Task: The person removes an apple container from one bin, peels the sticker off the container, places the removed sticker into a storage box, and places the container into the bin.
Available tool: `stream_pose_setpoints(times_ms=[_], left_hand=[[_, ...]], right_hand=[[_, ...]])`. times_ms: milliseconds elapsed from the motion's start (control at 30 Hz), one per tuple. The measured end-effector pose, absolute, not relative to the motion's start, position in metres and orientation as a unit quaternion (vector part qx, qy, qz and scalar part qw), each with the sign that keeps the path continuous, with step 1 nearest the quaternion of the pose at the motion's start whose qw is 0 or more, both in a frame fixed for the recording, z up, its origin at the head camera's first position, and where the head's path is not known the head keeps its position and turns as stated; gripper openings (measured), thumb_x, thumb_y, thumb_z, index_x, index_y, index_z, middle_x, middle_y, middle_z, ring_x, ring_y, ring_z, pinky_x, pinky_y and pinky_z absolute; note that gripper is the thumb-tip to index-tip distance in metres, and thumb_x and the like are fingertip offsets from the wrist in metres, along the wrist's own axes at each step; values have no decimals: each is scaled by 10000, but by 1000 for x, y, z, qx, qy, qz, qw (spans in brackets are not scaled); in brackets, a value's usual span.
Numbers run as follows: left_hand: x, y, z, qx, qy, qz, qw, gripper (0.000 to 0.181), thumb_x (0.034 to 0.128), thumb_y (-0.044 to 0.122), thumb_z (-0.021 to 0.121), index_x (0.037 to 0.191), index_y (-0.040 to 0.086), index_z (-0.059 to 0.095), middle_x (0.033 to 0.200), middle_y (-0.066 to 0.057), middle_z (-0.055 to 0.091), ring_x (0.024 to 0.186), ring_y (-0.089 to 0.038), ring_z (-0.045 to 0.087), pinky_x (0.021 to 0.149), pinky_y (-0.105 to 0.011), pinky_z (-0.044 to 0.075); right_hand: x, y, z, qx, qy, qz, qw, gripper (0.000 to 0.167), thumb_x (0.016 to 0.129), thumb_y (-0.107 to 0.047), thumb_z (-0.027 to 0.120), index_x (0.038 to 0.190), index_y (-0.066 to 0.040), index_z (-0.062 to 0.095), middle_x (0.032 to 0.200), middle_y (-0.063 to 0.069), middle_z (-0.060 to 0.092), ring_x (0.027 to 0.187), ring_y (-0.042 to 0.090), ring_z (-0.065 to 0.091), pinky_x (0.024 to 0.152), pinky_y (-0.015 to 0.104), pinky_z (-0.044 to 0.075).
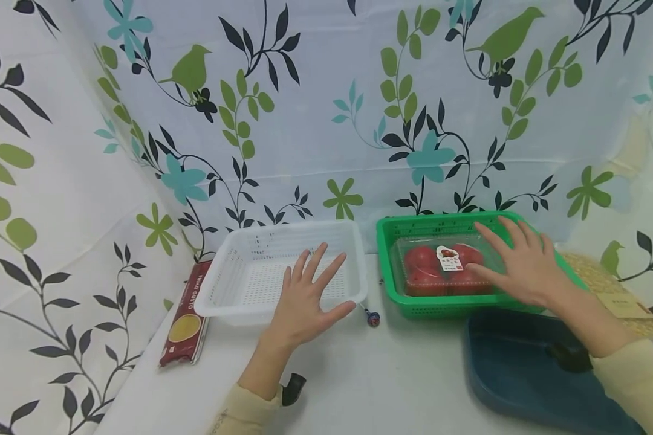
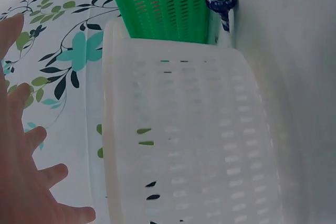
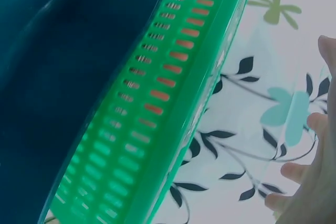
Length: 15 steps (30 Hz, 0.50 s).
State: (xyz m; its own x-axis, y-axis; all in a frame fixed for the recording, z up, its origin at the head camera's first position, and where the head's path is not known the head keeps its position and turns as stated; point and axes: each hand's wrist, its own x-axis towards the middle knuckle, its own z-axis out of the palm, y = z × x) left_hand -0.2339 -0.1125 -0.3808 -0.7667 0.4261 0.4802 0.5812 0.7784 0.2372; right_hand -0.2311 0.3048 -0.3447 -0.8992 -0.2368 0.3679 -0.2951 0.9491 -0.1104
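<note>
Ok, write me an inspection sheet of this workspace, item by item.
Surface: white tabletop, no spills seen.
Job's things: white basket, no contents seen; green basket to its right, holding a clear pack of red produce with a white label.
Clutter: red packet left of the white basket; wrapped lollipop near its front right corner; dark blue bin in front of the green basket; bag of yellow grains at far right.
Left hand: fingers spread, holding nothing, nearest the white basket.
Right hand: fingers spread, holding nothing, nearest the green basket.
Cables: nothing seen.
Surroundings: cloth printed with birds, leaves and flowers.
</note>
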Motion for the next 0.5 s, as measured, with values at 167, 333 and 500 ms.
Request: stream_pose_setpoints(times_ms=[167,333,500], left_hand=[[-239,-94,-384,-283,-912,-212,208,786,901,635,589,1589,407,283,1677,37,145,1507,-351,159,1107,-720,216],[-242,-77,-388,-297,-898,-240,218,767,907,595,603,1583,379,313,1663,-7,200,1484,-372,219,1127,-656,260],[-243,-61,-392,-306,-885,-280,213,750,906,549,626,1574,342,354,1648,-32,241,1474,-371,244,1144,-606,273]], right_hand=[[-238,315,-346,121,-971,105,179,854,941,-570,611,1607,-185,240,1552,300,226,1368,588,209,989,814,176],[-245,322,-345,102,-976,120,153,876,948,-572,604,1613,-160,209,1541,333,218,1334,639,219,972,829,189],[-254,328,-343,90,-980,137,112,894,970,-556,584,1620,-121,151,1528,375,202,1305,680,224,971,842,189]])
